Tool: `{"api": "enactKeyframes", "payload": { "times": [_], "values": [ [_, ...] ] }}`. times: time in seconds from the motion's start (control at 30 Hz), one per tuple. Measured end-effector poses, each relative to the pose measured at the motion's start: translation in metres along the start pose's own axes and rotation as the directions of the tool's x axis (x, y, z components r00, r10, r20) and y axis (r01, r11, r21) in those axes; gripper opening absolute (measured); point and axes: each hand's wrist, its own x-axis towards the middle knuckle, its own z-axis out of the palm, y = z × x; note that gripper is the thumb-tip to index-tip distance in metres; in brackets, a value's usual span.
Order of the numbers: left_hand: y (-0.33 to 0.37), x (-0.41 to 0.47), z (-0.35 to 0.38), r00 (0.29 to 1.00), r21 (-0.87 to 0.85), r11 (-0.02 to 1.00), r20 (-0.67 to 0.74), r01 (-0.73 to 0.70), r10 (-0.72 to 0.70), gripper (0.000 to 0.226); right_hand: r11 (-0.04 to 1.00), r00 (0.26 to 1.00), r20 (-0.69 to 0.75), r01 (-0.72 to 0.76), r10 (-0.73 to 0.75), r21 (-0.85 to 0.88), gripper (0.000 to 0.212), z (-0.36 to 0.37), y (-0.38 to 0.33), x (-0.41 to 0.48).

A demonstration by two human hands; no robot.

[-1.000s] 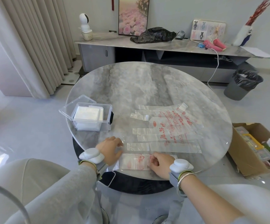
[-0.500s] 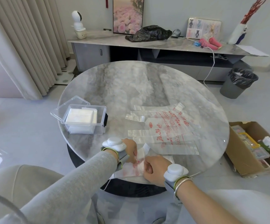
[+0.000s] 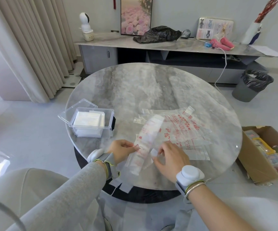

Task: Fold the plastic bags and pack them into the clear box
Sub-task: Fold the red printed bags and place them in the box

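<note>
Pinching a folded bag [image 3: 147,139] near its lower end, the left hand [image 3: 122,150] and right hand [image 3: 170,159] each clamp curled fingers on an edge. The strip slants up off the table [image 3: 151,90], above a pile [image 3: 185,129] of flat bags. The open box [image 3: 91,135], part filled, sits left.

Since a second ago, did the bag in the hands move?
Yes. The bag, pinched by the left hand and right hand, rose off the table's near edge, over the flat bags.
</note>
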Motion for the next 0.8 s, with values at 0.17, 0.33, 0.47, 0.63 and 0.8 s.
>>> {"api": "enactKeyframes", "payload": {
  "times": [0.17, 0.33, 0.47, 0.63, 0.8],
  "values": [
    [-0.006, 0.003, 0.001, 0.983, -0.314, 0.933, 0.014, 0.178, -0.183, 0.017, 0.96, 0.967, 0.008, 0.256, -0.256, -0.116, 0.045, 0.027, -0.007, -0.003],
    [-0.002, 0.003, 0.003, 0.971, -0.441, 0.866, 0.062, 0.235, -0.232, 0.014, 0.95, 0.953, -0.026, 0.299, -0.303, -0.095, 0.067, 0.042, -0.005, -0.004],
    [0.0, 0.004, 0.003, 0.937, -0.536, 0.769, 0.187, 0.349, -0.294, 0.013, 0.956, 0.956, -0.046, 0.284, -0.288, -0.078, 0.086, 0.045, 0.001, -0.002],
    [0.004, 0.006, -0.002, 0.904, -0.571, 0.701, 0.291, 0.427, -0.314, 0.016, 0.938, 0.931, -0.113, 0.346, -0.347, -0.035, 0.097, 0.045, 0.001, -0.005],
    [0.0, 0.006, 0.0, 0.923, -0.508, 0.773, 0.252, 0.381, -0.29, 0.012, 0.865, 0.838, -0.228, 0.499, -0.495, -0.047, 0.063, 0.043, -0.007, -0.002]
  ]
}}
